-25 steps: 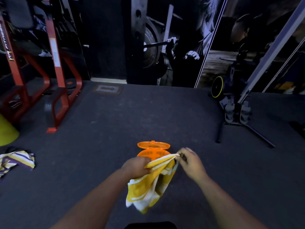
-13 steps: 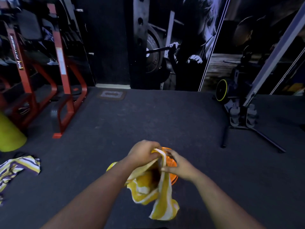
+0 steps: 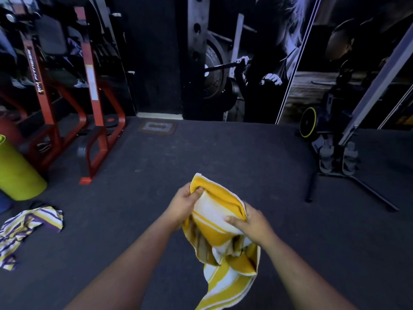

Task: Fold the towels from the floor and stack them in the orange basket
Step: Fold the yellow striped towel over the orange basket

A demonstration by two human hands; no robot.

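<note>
A yellow and white striped towel [image 3: 220,222] hangs in the air in front of me over the dark floor. My left hand [image 3: 183,203] grips its upper left corner, fingers curled round the edge. My right hand [image 3: 250,222] pinches the right edge, thumb on the front of the cloth. The lower part of the towel dangles loose below both hands. The orange basket is hidden behind the towel. A purple, yellow and white striped towel [image 3: 24,229] lies crumpled on the floor at the far left.
A red exercise machine frame [image 3: 96,121] stands at the back left, with a lime green roller [image 3: 17,173] beside it. A black machine with a long base bar [image 3: 348,175] stands at the right. The wall mural [image 3: 245,59] closes the back.
Both hands have raised the yellow towel and spread its top edge between them. The towel now covers the orange basket, which showed behind the hands before.
</note>
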